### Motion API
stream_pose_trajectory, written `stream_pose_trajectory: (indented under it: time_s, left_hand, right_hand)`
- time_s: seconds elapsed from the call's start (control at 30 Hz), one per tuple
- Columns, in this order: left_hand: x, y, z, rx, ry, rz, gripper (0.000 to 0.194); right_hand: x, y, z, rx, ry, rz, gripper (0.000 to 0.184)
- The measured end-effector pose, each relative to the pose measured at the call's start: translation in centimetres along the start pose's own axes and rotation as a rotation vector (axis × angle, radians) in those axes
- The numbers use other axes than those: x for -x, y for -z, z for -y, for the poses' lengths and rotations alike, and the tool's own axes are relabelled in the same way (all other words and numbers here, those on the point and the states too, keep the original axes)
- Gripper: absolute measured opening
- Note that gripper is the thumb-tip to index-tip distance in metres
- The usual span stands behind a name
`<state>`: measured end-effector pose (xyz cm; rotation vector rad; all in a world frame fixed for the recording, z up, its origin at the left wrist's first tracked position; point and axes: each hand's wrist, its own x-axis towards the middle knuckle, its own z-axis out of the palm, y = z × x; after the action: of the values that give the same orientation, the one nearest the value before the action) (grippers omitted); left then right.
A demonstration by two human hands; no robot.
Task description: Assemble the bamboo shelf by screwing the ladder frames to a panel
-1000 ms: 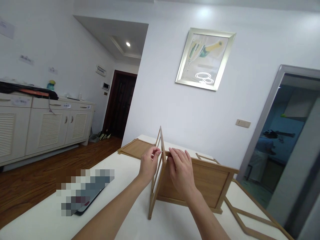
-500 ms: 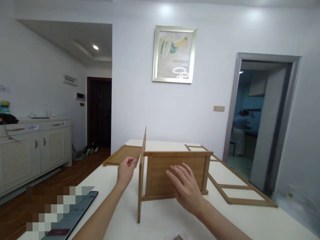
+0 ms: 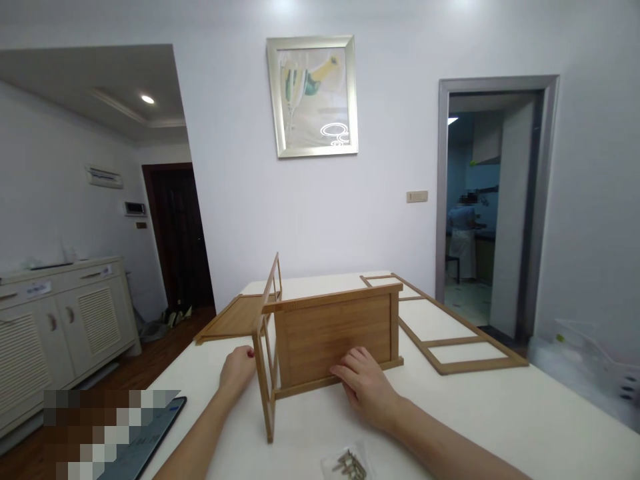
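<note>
A wooden panel [image 3: 335, 337] stands on its long edge on the white table [image 3: 450, 413]. At its left end, an upright wooden side frame [image 3: 265, 373] with crossbars meets it. My left hand [image 3: 237, 371] is just left of this frame, fingers pinched together; what they hold, if anything, is too small to make out. Before the panel's lower edge, my right hand [image 3: 367, 387] has its fingers loosely bent and holds nothing visible; whether the fingertips touch the panel I cannot tell. A clear plastic bag of metal screws [image 3: 353, 465] lies at the front.
Another wooden panel [image 3: 235, 319] lies flat at the back left. A second ladder-like wooden frame [image 3: 480, 363] lies along the table's right side. At the front left is a partly blurred phone or tablet [image 3: 160, 433]. A person [image 3: 463, 227] stands beyond the doorway.
The view has swung right and downward. My right hand has come off the panel's top edge down to its lower part. My left hand has lowered along the side frame, still pinched.
</note>
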<state>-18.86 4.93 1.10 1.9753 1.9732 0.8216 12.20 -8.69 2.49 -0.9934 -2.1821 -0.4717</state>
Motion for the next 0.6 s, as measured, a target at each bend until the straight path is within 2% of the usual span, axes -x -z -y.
stream_pose_trajectory:
  time_s: [0.27,0.6]
  left_hand:
    - [0.2,0.3,-0.5,-0.083,0.040,0.051,0.016]
    - [0.9,1.0,-1.3,-0.090,0.055,0.070,0.016]
  right_hand:
    - [0.3,-0.3,0.2,-0.022,-0.068,0.069,0.033]
    - [0.2,-0.3,0.4,-0.042,-0.046,0.079,0.033]
